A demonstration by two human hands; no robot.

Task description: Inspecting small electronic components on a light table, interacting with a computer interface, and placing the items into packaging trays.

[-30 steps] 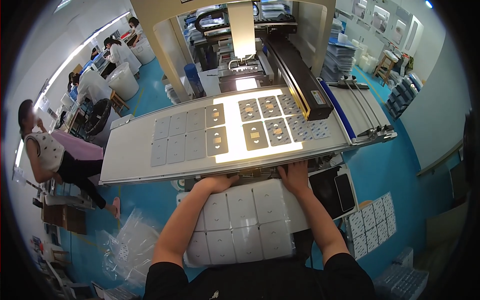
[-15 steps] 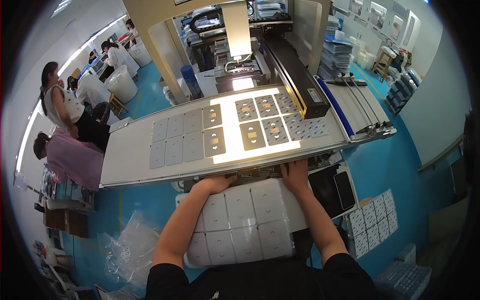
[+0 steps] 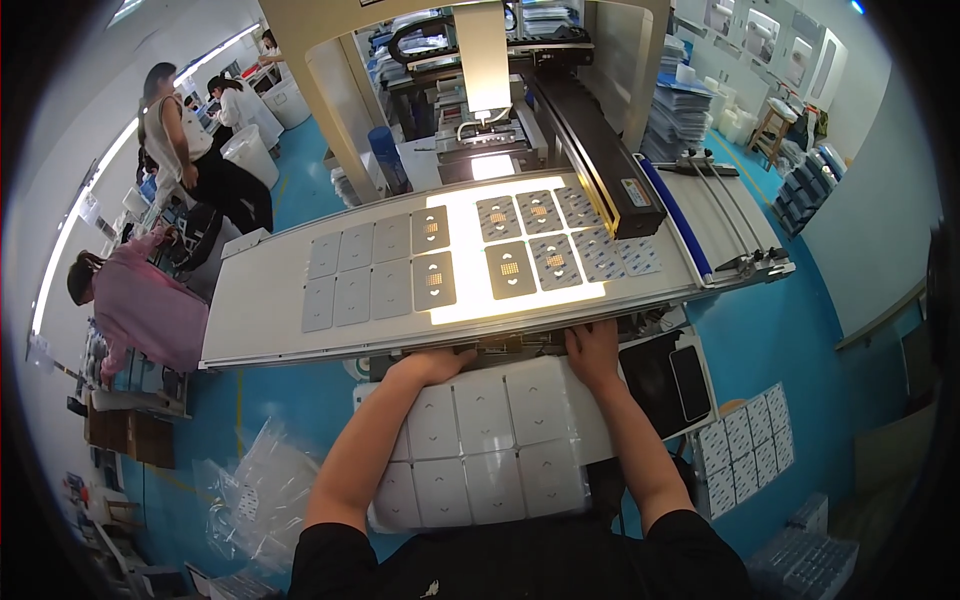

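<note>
My left hand (image 3: 438,366) rests at the front edge of a machine's flat white bed (image 3: 255,310), with its thumb pointing right. Farther right, my right hand (image 3: 595,350) reaches up to the underside of that same edge. The fingers of both are mostly hidden, so what they touch cannot be made out. Between my forearms lies a stack of grey card sheets (image 3: 487,410) under clear plastic film. On the bed, plain grey cards (image 3: 356,247) lie at left, and dark-patterned cards (image 3: 510,270) sit at right around a brightly lit strip.
A black machine arm (image 3: 590,150) crosses above the bed's right part. A phone (image 3: 688,383) lies on a side stand at right, near a patterned card sheet (image 3: 745,445). Crumpled clear plastic (image 3: 262,495) is on the floor at left. Several people, one in pink (image 3: 150,305), are at far left.
At the left, the standing person has shifted right and farther back, and the person in pink has extended an arm. My hands keep their places; the view has tilted slightly.
</note>
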